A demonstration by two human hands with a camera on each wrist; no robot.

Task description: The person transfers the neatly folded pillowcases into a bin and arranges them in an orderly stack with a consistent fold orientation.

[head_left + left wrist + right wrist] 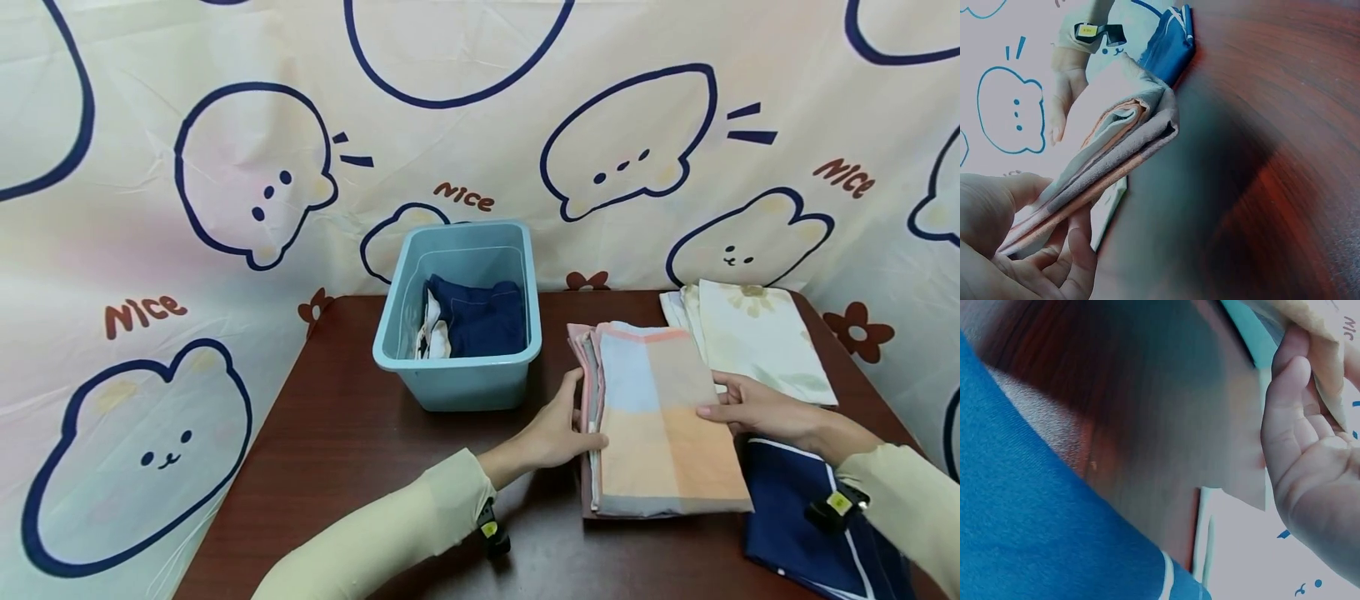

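Note:
Both hands hold a folded checked cloth in orange, beige, pale blue and grey above the table. My left hand grips its left side, thumb on top and fingers beneath; the left wrist view shows the stacked folds between thumb and fingers. At the opposite side, my right hand pinches the cloth's edge, thumb over it. In the right wrist view, the right hand's fingers curl at the cloth's tan edge. Close to the right forearm lies a folded navy cloth with white lines.
A light blue plastic bin stands at the back, holding folded navy fabric and a white-and-dark piece. Folded white floral cloth lies at the back right of the dark wooden table. A printed sheet hangs behind.

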